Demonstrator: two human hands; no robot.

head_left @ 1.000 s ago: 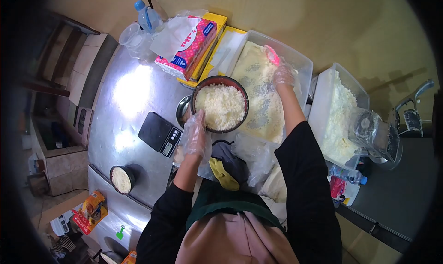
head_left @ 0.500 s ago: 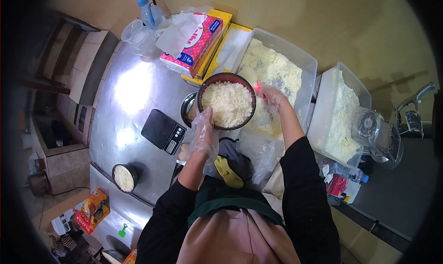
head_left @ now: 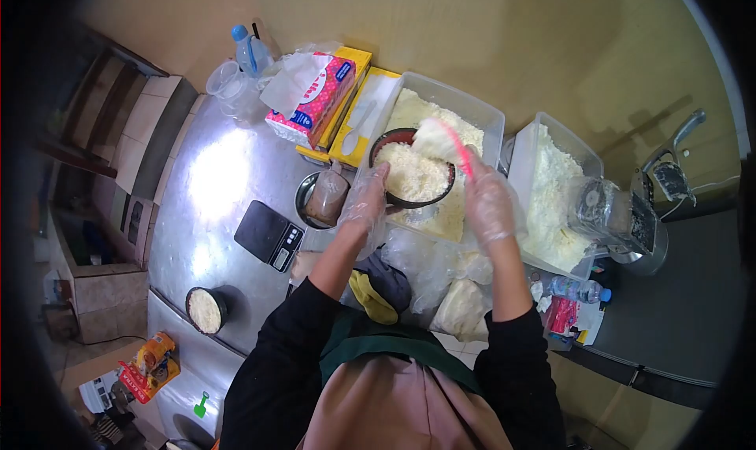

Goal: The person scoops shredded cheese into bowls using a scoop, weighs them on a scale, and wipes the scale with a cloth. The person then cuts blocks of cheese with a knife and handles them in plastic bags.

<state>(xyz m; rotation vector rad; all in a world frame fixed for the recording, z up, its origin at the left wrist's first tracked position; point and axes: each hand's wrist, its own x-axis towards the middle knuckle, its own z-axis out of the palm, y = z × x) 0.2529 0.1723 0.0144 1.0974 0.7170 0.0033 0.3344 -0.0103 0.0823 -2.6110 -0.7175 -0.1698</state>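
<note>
My left hand (head_left: pixel 368 202), in a clear plastic glove, grips the left rim of a dark bowl (head_left: pixel 403 202) with a reddish inside. White crumbly food (head_left: pixel 413 174) fills the bowl, which is held over the near left part of a clear tub (head_left: pixel 492 123) of the same pale food. My right hand (head_left: pixel 490 206), also gloved, is closed on a pink scoop (head_left: pixel 457 152). The scoop's head is heaped with white crumbs above the bowl's right side.
A black scale (head_left: pixel 269 236) and a metal bowl (head_left: pixel 303 202) with a brown item lie to the left. Farther left stands a small filled bowl (head_left: pixel 206 310). Tissues (head_left: pixel 315 96) are at the back. Another filled tub (head_left: pixel 551 190) and a metal machine (head_left: pixel 630 214) stand right.
The pink scoop has come up out of the tub, loaded, and over the bowl. My left hand has carried the bowl to the right, uncovering the metal bowl.
</note>
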